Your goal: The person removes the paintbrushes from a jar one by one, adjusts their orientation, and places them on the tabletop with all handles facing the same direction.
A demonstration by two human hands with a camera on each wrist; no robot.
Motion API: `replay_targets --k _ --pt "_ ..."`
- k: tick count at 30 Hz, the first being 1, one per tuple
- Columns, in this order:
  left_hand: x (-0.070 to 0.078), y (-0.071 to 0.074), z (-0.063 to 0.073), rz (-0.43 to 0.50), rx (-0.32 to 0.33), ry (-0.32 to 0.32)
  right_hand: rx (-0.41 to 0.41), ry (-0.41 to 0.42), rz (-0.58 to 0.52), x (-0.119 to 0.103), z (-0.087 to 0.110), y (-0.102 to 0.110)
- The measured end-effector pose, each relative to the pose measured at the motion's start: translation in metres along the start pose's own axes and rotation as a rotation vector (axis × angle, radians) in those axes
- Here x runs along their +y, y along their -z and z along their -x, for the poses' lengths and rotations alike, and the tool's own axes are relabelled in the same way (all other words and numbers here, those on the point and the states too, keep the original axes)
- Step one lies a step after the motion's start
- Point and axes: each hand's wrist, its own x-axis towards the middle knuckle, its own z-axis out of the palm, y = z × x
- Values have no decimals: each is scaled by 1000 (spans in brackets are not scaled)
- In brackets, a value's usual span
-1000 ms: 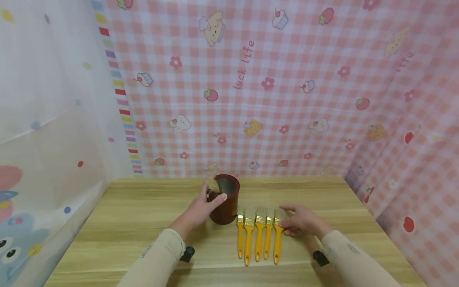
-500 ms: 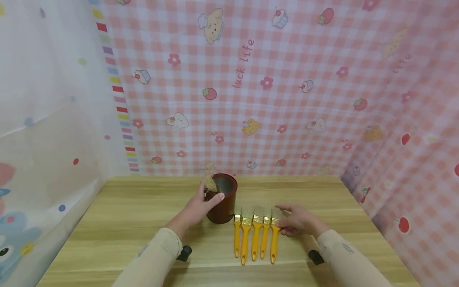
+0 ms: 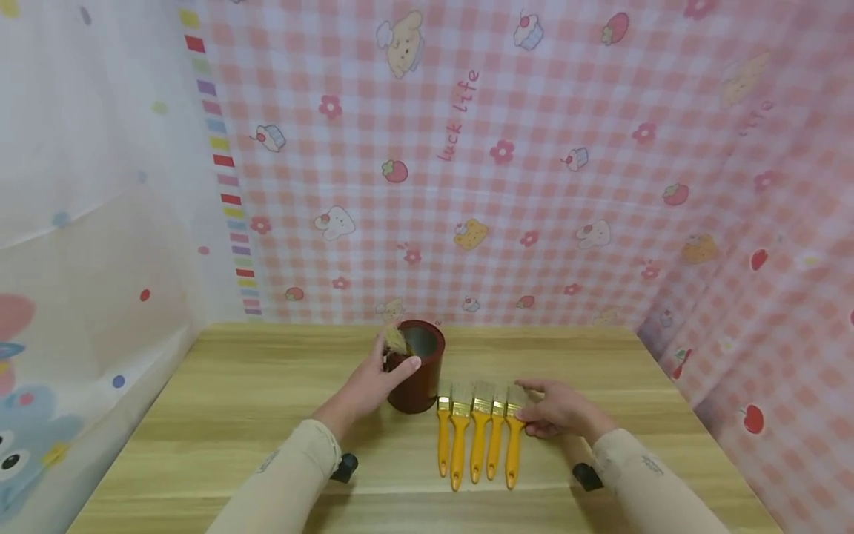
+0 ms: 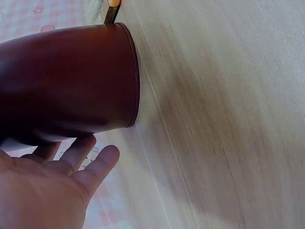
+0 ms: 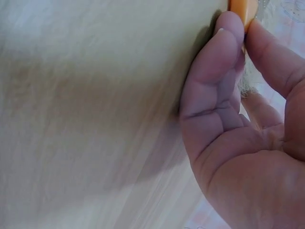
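Note:
My left hand (image 3: 371,380) holds the dark reddish-brown cup (image 3: 420,386) at its left side, thumb over the front by the rim. Tan bristles (image 3: 396,340) stick up inside the rim beside the fingers; the rest of that brush is hidden. In the left wrist view the fingers touch the cup's wall (image 4: 71,81). Right of the cup, several yellow-handled paintbrushes (image 3: 479,437) lie side by side, bristles away from me. My right hand (image 3: 559,409) pinches the rightmost paintbrush (image 3: 514,445) near its metal band. Its orange handle (image 5: 240,12) shows between thumb and fingers in the right wrist view.
The wood-grain table (image 3: 267,400) ends at a pink checked cloth (image 3: 434,200) behind. A white patterned cloth (image 3: 80,185) hangs on the left. Black wrist-camera pieces (image 3: 345,468) sit below both wrists.

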Motion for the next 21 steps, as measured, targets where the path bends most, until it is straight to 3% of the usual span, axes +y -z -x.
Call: replay_targets --k 15,21 --pt "-3 1 0 -51 48 -50 -63 37 2 0 2 2" --pt "-1 3 1 -39 37 -40 45 46 203 -13 2 11"
